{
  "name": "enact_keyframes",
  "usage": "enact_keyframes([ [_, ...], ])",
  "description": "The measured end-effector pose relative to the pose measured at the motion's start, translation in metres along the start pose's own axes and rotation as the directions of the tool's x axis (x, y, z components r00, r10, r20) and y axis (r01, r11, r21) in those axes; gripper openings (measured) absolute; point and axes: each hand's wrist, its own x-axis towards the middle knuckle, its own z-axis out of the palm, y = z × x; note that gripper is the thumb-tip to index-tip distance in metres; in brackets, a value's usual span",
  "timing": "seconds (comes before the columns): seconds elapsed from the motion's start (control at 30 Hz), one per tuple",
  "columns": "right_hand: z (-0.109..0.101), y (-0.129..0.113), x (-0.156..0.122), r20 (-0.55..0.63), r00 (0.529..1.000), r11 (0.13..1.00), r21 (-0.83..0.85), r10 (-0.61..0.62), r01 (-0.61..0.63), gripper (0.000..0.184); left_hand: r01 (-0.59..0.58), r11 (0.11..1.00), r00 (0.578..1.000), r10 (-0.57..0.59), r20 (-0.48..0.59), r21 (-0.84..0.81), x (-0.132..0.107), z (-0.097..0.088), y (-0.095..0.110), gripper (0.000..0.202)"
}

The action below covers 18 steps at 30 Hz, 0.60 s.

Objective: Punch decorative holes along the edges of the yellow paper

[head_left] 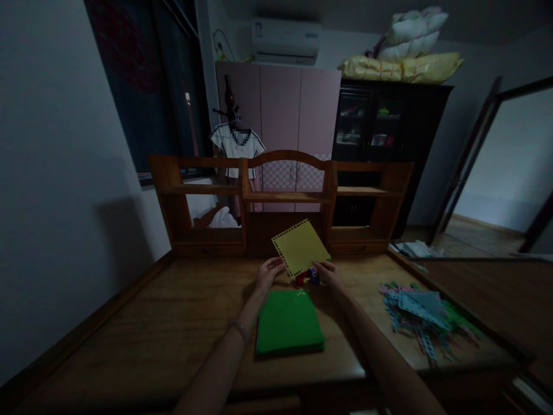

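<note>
A yellow sheet of paper [301, 246] with small holes punched along two edges is held up, tilted, above the desk. My right hand [330, 273] pinches its lower right corner between thumb and fingers. At its lower left edge is my left hand [271, 272], fingers bent against the punched border; whether they grip it firmly is hard to see. Behind the sheet's lower edge sit small red and purple objects [313, 275], partly hidden, perhaps punches. Nearer to me lies a stack of green sheets [289, 324] with a few tiny pale bits on its far edge.
On the desk's right lies a heap of punched blue, green and pink paper strips [421, 311]. A wooden shelf unit [287, 197] stands along the desk's back edge. The wooden desktop [181, 323] meets a wall on the left; a raised rim borders its right side.
</note>
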Motion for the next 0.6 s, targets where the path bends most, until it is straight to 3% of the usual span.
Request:
enact_keyframes([
  [0.6,-0.0025,0.0037,0.0025,0.025,0.999,0.999,0.013,0.029,-0.029,0.032,-0.006,0.999,1.000,0.007,-0.016,0.038,-0.0057,0.0041,0.0060,0.041],
])
